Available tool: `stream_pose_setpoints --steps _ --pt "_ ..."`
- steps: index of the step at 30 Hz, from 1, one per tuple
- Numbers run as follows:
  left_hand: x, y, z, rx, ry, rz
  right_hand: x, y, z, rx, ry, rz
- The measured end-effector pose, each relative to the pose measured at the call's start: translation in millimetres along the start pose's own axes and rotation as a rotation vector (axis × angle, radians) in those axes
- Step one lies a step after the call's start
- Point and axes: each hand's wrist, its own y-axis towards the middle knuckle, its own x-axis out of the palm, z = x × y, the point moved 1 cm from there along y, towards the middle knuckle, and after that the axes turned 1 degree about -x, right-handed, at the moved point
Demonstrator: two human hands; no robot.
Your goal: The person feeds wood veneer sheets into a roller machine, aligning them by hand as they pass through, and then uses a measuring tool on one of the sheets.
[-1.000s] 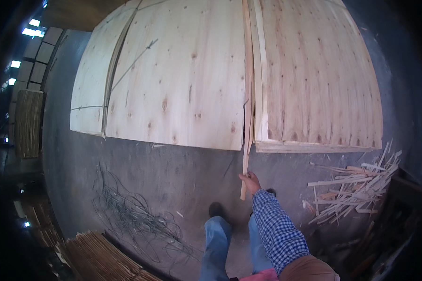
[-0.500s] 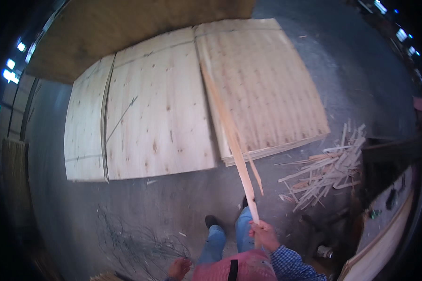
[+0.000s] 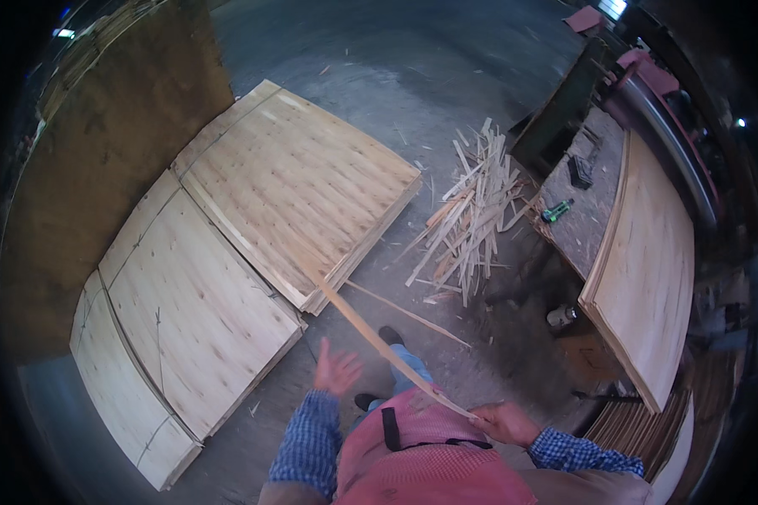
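Note:
A long, narrow strip of wood veneer (image 3: 379, 339) runs away from me, its near end pinched in my right hand (image 3: 505, 422) just right of my waist. Its far end reaches over the near corner of the right-hand veneer stack (image 3: 303, 189); whether it rests there I cannot tell. My left hand (image 3: 337, 370) is empty, held out with fingers spread, left of the strip and close to the middle stack (image 3: 202, 295). A thinner splinter of wood (image 3: 408, 313) lies beyond the strip, and I cannot tell if the two are joined.
Scrap wood strips (image 3: 472, 215) are heaped on the floor to the right. Further right, a bench (image 3: 585, 198) carries a green tool (image 3: 556, 210) and veneer sheets (image 3: 644, 261). Below it sits a can (image 3: 562, 316). A large brown board (image 3: 109, 168) stands at the far left.
My view has swung right, bringing the bench into sight. The left hand has risen from beside my hip and spread its fingers. My right hand still grips the strip, now slanting left.

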Motion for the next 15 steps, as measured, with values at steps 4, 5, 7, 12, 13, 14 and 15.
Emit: stream_pose_setpoints --steps 4,5,7,12,13,14,15 --pt "34.6 79.3 17.6 0.292 -0.245 -0.164 1.7 -14.8 2.5 -0.080 0.009 0.059" --pt "40.6 77.3 21.4 0.314 -0.226 -0.182 1.5 -12.8 9.2 -0.074 0.039 0.065" --pt "63.0 69.2 38.2 0.365 -0.212 -0.213 -7.9 -11.4 23.6 0.024 -0.017 0.150" --pt "105.5 42.4 72.4 0.672 -0.289 0.001 -48.2 29.5 143.7 0.201 -0.273 0.231" --pt "105.4 46.1 78.8 0.721 -0.336 0.029 -59.1 45.4 152.6 0.224 -0.296 0.246" --pt "110.6 35.1 87.9 0.731 -0.374 0.068 -73.7 64.1 150.0 0.156 -0.360 0.219" --pt "112.6 30.2 97.2 0.789 -0.366 0.096 -93.7 84.9 143.2 0.092 -0.424 0.192"
